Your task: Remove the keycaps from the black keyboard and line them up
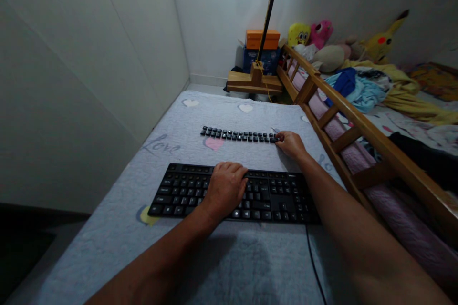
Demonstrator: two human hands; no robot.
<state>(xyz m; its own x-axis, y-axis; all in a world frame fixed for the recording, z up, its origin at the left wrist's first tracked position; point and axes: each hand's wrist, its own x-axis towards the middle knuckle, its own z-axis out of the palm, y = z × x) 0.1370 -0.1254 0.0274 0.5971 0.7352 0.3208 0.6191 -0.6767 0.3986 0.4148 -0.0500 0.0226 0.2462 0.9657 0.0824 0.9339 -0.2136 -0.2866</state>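
Observation:
A black keyboard [222, 195] lies across the bed in front of me. My left hand [227, 183] rests over its middle, fingers bent together at the far edge, gripping it; the fingertips are hidden. Beyond it, small black keycaps [234, 136] are laid out in two rows. At the right end of these rows is my right hand [289, 143], closed in a pinch with the fingertips at the last keycap. A thin, light metal tool [274, 129] sticks out from those fingers; its kind is too small to tell.
The keyboard's cable [314, 267] runs toward me over the patterned bedspread [171, 124]. A wooden bed rail [343, 109] borders the right side, with plush toys and clothes behind it. A wooden stand [255, 81] with a pole and boxes [262, 39] stand beyond the far edge.

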